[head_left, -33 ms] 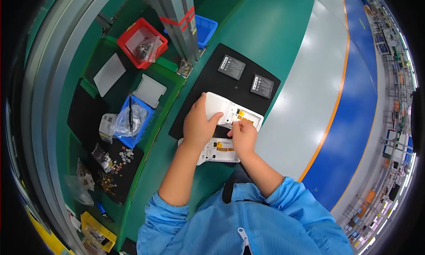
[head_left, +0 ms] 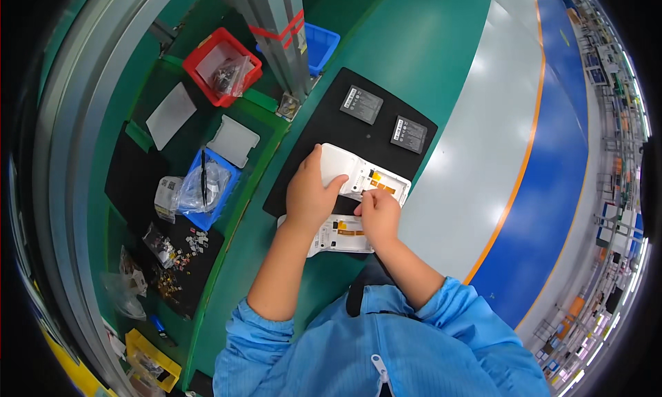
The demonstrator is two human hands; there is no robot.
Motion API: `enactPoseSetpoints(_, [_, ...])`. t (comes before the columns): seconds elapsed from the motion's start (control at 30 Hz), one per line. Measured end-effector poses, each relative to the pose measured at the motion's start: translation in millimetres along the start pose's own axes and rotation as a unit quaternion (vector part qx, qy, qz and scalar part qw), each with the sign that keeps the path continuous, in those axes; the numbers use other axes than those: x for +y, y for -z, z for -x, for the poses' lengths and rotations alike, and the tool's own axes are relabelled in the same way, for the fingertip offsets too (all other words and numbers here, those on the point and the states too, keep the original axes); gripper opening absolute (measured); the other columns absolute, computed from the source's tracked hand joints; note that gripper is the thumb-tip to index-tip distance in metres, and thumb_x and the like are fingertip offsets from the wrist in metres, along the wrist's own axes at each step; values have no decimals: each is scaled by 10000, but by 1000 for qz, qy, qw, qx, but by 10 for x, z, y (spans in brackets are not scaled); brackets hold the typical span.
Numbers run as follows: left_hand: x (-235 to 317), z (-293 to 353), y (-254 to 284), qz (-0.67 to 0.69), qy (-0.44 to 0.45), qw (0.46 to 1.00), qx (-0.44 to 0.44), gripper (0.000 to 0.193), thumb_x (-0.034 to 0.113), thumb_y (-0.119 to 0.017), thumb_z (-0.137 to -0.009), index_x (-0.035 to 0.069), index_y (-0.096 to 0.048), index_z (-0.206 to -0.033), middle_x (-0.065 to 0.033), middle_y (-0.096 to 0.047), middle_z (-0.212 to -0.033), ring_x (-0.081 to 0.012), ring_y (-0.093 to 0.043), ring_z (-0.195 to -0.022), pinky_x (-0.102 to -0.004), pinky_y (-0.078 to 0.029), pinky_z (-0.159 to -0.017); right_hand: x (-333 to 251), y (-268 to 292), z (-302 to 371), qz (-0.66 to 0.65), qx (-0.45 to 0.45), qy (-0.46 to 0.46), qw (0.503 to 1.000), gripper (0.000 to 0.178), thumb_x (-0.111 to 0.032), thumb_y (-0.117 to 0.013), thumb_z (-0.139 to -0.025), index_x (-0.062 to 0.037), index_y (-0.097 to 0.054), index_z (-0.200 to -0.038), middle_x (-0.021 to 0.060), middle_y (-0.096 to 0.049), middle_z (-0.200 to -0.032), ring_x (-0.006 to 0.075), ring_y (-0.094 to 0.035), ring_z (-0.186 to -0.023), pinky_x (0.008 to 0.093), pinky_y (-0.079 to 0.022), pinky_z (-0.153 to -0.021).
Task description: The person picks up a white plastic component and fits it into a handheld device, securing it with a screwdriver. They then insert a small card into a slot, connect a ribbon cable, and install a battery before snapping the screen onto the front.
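My left hand grips the left end of a white device housing, fingers along its far edge and thumb on top. The housing lies on a black mat, its open recess showing an orange flex cable and a yellow piece. At the near edge of that recess, my right hand is closed in a pinch; what its fingertips hold is hidden. A second white housing with a similar cable lies nearer me, partly under my right hand. Two dark grey batteries rest on the mat's far part.
Left of the mat stand a red bin with bagged parts and a blue tray holding plastic bags and a black pen-like tool. Loose small parts lie nearby. A yellow bin is lower left. A metal post rises beyond.
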State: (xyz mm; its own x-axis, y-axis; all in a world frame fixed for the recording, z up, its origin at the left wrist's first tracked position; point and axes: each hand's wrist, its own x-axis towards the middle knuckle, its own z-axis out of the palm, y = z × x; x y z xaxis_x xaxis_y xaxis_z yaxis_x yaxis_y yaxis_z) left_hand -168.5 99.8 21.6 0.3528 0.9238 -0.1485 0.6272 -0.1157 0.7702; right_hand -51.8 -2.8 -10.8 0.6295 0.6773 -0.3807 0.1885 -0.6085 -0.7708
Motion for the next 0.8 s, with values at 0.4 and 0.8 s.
enactPoseSetpoints(0.4, [21,16,-15,-10,1,1000,4,732,250,-767,-783,-47,-426,-1359,-251,-536,-1287,-364,-541,-1179,-400,-446,-977,41,424,27,358,-194,260,876,594,-154,-544,-817,48,-423,-1363,119,-646,-653,283,-643,-567,422,-515,-536])
enactPoseSetpoints(0.8, [-12,8,-31,-8,3,1000,6,708,191,-776,-771,-62,-443,-1342,-247,-519,-1322,-337,-537,-1202,-376,-424,-1009,-99,798,-139,439,-298,276,802,607,-140,-517,-846,-233,-396,-1434,60,-666,-745,259,-658,-619,398,-509,-527])
